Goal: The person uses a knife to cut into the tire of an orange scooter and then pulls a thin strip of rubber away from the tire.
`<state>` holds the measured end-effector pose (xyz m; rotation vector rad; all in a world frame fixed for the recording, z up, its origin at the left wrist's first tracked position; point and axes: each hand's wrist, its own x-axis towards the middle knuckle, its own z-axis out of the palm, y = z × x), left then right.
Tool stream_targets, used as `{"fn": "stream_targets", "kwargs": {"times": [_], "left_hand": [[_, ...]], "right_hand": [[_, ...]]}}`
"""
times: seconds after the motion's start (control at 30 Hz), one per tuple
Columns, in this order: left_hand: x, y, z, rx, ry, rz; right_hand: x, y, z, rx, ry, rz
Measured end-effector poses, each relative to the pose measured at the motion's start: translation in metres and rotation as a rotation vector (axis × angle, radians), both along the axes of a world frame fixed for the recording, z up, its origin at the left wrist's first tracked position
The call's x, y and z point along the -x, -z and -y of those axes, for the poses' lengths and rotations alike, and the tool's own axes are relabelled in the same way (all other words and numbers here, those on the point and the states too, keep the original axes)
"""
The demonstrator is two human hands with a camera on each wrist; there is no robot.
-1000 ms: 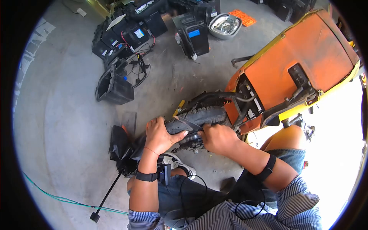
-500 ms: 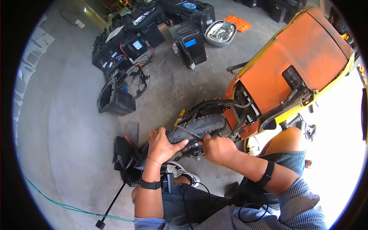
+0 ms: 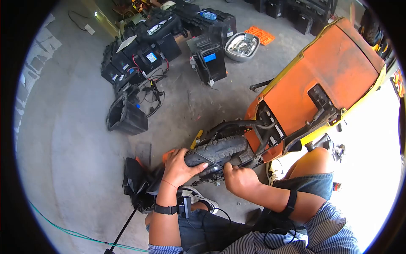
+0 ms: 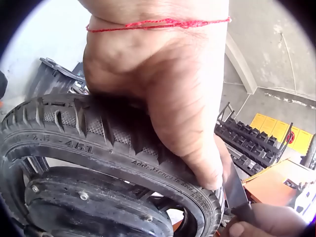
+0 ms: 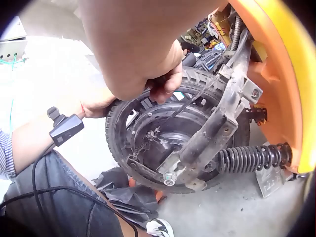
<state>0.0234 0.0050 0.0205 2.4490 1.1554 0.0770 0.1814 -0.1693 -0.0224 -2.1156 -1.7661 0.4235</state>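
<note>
The black tyre (image 3: 226, 147) of a scooter's wheel with a large hub (image 4: 94, 202) lies between my hands. My left hand (image 3: 178, 169) grips the tyre across its tread, thumb spread toward the near sidewall and fingertips hidden on the far side. My right hand (image 3: 243, 181) holds a knife with a flat metal blade (image 4: 235, 190) and a dark handle. In the head view the knife (image 3: 208, 158) lies slantwise over the tread, its tip toward the left hand and seen nearly edge-on.
The orange scooter body (image 3: 313, 80) stands at the right, its shock spring (image 5: 254, 158) beside the wheel. Black battery cases (image 3: 211, 63) and a metal basin (image 3: 242, 46) stand farther back. A yellow-handled tool (image 3: 196, 139) lies beyond the tyre; black sheeting (image 3: 133, 180) lies left.
The knife's blade has turned from showing its broad side to nearly edge-on. My right hand sits slightly lower against the wheel. The left hand keeps its place on the tyre.
</note>
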Motion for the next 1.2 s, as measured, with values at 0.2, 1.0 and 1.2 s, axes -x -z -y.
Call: {"fn": "stream_targets", "kwargs": {"times": [0.2, 1.0, 1.2], "left_hand": [[-0.001, -0.001, -0.002, 0.048, 0.005, 0.003], [-0.006, 0.0, 0.0, 0.145, 0.091, 0.173], [-0.006, 0.004, 0.002, 0.029, 0.058, 0.068]], "right_hand": [[0.003, -0.003, 0.002, 0.094, 0.005, 0.112], [0.015, 0.001, -0.001, 0.149, 0.058, 0.144], [0.021, 0.009, -0.005, 0.146, 0.089, 0.186]]}}
